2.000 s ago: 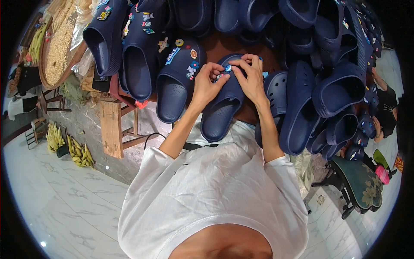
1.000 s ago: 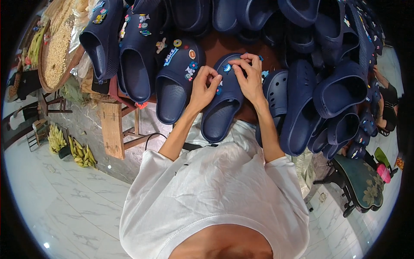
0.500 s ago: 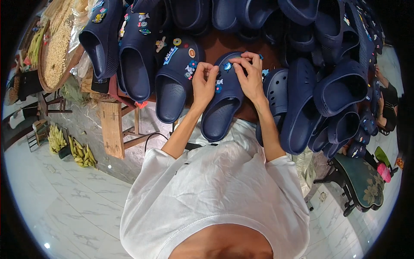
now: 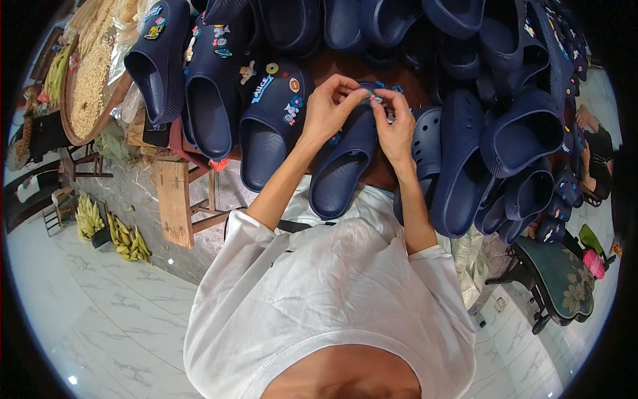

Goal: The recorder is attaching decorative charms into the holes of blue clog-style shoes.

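Note:
A navy clog (image 4: 340,176) lies in front of me, heel toward my body, its toe partly hidden behind my hands. Above its toe, my left hand (image 4: 329,110) and my right hand (image 4: 397,130) meet, fingertips pinched together on a small colourful shoe charm (image 4: 376,99). Its exact shape is too small to make out. A blue flower charm (image 4: 334,139) shows on the clog beside my left hand, and more blue charms (image 4: 397,88) appear past my right fingers. To the left sits a second navy clog (image 4: 266,133) decorated with several charms.
Many navy clogs crowd the brown table, including plain ones (image 4: 458,166) at right and decorated ones (image 4: 209,100) at left. A wooden stool (image 4: 175,203), a tray of pale kernels (image 4: 90,100) and bananas (image 4: 126,237) are at left. Another person (image 4: 598,159) sits far right beyond a dark chair (image 4: 558,279).
My left hand has moved right and up from the clog's left side, joining my right hand. Both now pinch a small charm above the toe.

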A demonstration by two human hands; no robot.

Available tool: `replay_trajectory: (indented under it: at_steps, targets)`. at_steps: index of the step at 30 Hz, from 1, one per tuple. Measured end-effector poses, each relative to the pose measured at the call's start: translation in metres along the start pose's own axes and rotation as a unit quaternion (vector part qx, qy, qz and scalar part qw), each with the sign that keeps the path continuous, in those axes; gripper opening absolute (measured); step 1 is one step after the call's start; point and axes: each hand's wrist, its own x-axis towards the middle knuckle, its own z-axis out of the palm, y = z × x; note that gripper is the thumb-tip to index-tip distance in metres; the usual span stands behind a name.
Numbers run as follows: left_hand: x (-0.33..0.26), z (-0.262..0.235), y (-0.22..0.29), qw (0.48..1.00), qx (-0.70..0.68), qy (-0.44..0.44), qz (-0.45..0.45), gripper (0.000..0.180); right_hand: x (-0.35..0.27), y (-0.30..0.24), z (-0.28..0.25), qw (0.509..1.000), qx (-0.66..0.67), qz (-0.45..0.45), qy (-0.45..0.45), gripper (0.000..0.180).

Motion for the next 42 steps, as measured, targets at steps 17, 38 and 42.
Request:
replay_trajectory:
  at_steps: [17, 38, 42]
  targets:
    - [-0.012, -0.009, -0.006, 0.926, 0.341, 0.046, 0.153, 0.037, 0.014, 0.013, 0.006, 0.995, -0.099, -0.023, -0.022, 0.037]
    - [-0.013, 0.008, -0.008, 0.88, 0.425, 0.115, 0.179, 0.013, 0.032, 0.015, 0.001, 0.977, -0.191, 0.03, -0.095, 0.043]
    - [-0.009, 0.005, -0.011, 0.882, 0.419, 0.117, 0.183, 0.011, 0.033, 0.013, 0.005, 0.975, -0.205, 0.011, -0.083, 0.038]
